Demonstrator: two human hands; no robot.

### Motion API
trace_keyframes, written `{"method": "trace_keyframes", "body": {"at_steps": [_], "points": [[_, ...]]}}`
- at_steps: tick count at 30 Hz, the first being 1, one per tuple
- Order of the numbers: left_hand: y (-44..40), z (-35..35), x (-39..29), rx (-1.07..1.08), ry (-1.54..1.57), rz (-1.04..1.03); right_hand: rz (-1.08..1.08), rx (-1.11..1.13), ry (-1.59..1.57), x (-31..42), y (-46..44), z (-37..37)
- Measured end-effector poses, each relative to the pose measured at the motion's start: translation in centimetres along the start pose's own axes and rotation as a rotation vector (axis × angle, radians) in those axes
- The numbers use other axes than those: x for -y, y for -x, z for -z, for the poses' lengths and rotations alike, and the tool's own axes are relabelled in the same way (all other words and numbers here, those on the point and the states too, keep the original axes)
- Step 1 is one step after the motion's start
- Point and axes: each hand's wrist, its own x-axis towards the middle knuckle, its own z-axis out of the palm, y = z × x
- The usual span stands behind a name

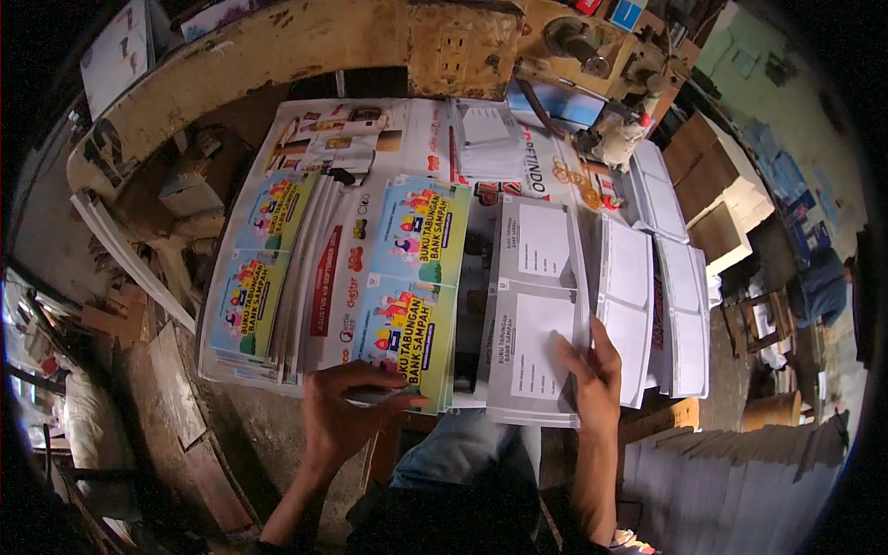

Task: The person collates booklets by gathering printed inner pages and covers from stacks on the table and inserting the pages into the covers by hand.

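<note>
My left hand (347, 407) is at the lower edge of a blue, yellow and green printed cover sheet (412, 277), thumb and fingers apart around its corner; whether it grips the sheet is unclear. My right hand (597, 375) holds the right edge of a grey-and-white printed sheet (536, 314), thumb on top and fingers at the side. A dark, narrow gap lies between the two sheets. To the left, a stack of similar colourful covers (254, 296) rests on the table. More white form sheets (624, 296) lie right of my right hand.
The table (342, 277) is covered with a printed poster. Another paper pile (486, 139) lies at its back. Behind stands a worn machine frame (462, 55). Rubber bands (583, 190) lie near a bottle-like object (620, 139). Cardboard boxes (717, 176) and a tall paper stack (731, 481) are at right.
</note>
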Motion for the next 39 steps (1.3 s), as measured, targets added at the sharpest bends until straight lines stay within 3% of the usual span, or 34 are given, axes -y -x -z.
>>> {"method": "trace_keyframes", "body": {"at_steps": [2,3,5,9,11,15,18,20,21,23,25,27,29,30,31,33,34,35,36,38,39], "points": [[0.1,-0.3,-0.7,0.098,-0.222,-0.278,0.002,0.003,0.076,-0.8,0.3,0.3],[-0.2,-0.6,-1.2,0.1,-0.223,-0.269,0.015,0.008,0.148,-1.3,0.3,0.5],[-0.8,-1.1,-1.9,0.09,-0.466,-0.592,-0.01,0.045,0.185,-2.2,-0.1,0.8],[-1.3,-0.6,-0.2,0.234,-0.586,-0.579,-0.038,0.111,0.162,-3.3,-0.7,1.5],[-1.8,-0.1,0.4,0.375,-0.382,-0.492,-0.035,0.115,0.128,-3.7,-0.5,1.7],[-2.0,0.1,0.0,0.353,-0.416,-0.569,-0.015,0.107,0.175,-3.0,-0.5,1.3],[-1.2,0.1,-0.4,0.35,-0.323,-0.465,0.002,0.066,0.15,-2.1,-0.1,0.8],[0.8,-0.6,-2.0,-0.029,-0.178,-0.306,-0.001,0.054,0.129,-1.9,0.0,0.6],[1.4,-0.7,-2.0,-0.071,-0.123,-0.281,0.036,0.036,0.102,-1.8,0.2,0.3],[2.0,-0.9,-1.4,-0.131,-0.116,-0.329,0.005,0.023,0.013,-0.9,0.9,-1.4],[2.4,-1.1,-0.9,-0.19,-0.109,-0.385,0.066,0.154,0.183,-1.1,1.1,-3.0],[2.3,-1.2,-0.6,-0.118,0.032,-0.405,0.086,0.23,0.274,-2.6,1.4,-5.1],[1.8,-1.2,0.0,0.018,0.017,-0.365,0.091,0.27,0.075,-4.5,1.7,-8.2],[1.5,-1.0,0.2,0.123,-0.044,-0.315,-0.186,0.344,0.036,-3.7,1.7,-8.6],[1.3,-0.6,0.0,0.111,-0.049,-0.318,-0.214,0.302,-0.056,-4.2,1.4,-9.5],[0.5,-0.2,-0.8,0.07,-0.117,-0.463,-0.241,0.263,-0.144,-4.3,1.2,-10.3],[0.3,-0.2,-1.0,0.058,-0.148,-0.535,-0.092,0.346,-0.057,-3.7,1.5,-10.2],[0.2,-0.4,-0.7,-0.189,-0.158,-0.469,0.056,0.424,0.031,-3.2,1.8,-10.2],[-0.3,-0.1,-0.9,-0.185,-0.158,-0.472,0.058,0.42,0.03,-2.8,2.1,-10.3],[-1.9,1.3,-1.5,-0.423,-0.354,-0.364,0.017,0.406,-0.048,-2.2,2.8,-11.0],[-2.0,2.3,-1.2,-0.3,-0.46,-0.208,-0.037,0.466,-0.008,-1.6,3.4,-11.1]]}}
